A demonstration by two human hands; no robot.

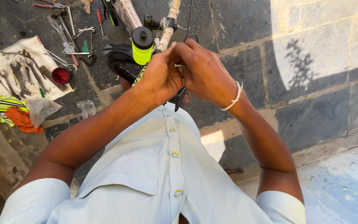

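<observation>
On my feed, spanners [21, 74] lie on a pale cloth [5, 62] on the stone floor [311, 103], a red-filled round tin [61, 75] at the cloth's right edge, an orange rag [23, 120] below it, pliers [48, 5] beyond.

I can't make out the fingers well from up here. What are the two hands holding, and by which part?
Both hands, left hand and right hand, pinch a thin metal piece between them, fingertips on its ends; what it is cannot be told.
</observation>
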